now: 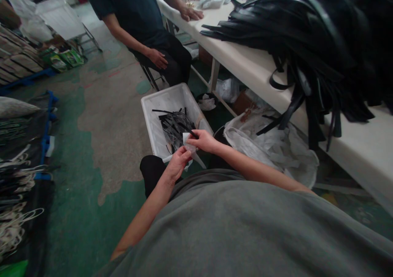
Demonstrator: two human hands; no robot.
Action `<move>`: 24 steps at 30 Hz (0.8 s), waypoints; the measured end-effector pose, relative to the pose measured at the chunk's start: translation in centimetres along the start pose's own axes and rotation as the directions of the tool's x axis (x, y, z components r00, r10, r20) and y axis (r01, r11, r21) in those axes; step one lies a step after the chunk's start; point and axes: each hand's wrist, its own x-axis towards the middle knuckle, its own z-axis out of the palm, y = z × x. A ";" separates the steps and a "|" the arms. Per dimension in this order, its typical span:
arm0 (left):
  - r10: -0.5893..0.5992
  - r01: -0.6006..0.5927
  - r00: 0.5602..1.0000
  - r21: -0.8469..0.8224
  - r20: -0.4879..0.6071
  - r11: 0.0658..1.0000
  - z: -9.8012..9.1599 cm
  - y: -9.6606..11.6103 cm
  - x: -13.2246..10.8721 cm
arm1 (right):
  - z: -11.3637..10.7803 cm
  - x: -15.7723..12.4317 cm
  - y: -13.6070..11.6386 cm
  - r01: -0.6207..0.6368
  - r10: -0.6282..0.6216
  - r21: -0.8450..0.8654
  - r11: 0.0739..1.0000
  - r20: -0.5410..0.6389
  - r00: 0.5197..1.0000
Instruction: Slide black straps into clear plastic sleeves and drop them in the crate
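Smooth plastic is seen in the white bin (167, 98), translucent film (192, 147) at its near edge; glossy straps (307, 27) are heaped rightward.

Left hand (179, 161) and right hand (203, 141) of the wearer, bare and nearly meeting ahead of the torso (211, 223). The left forearm (143, 221) runs forward and inward, its wrist (168, 178) below the hand in view; the right forearm (258, 167) reaches in from the right, with its wrist (218, 146) roughly in line. Both hands are closed in a pinch, thumb to fingers, the right slightly farther forward than the left.
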 end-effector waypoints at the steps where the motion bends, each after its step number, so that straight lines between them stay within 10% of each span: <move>1: 0.016 -0.015 0.999 0.003 -0.035 1.000 0.3 0.2 0.3 | -0.1 0.0 -0.2 0.038 -0.037 -0.072 0.997 0.016 0.999; 12: -0.191 0.193 0.981 0.106 -0.021 0.976 1.3 0.1 0.4 | -1.0 0.8 -1.5 0.179 -0.222 -0.481 0.858 -0.033 0.974; 24: -0.241 0.183 0.961 0.348 0.132 0.919 -0.1 -1.3 0.2 | -1.4 0.9 -1.0 0.129 -0.182 -0.516 0.847 -0.053 0.982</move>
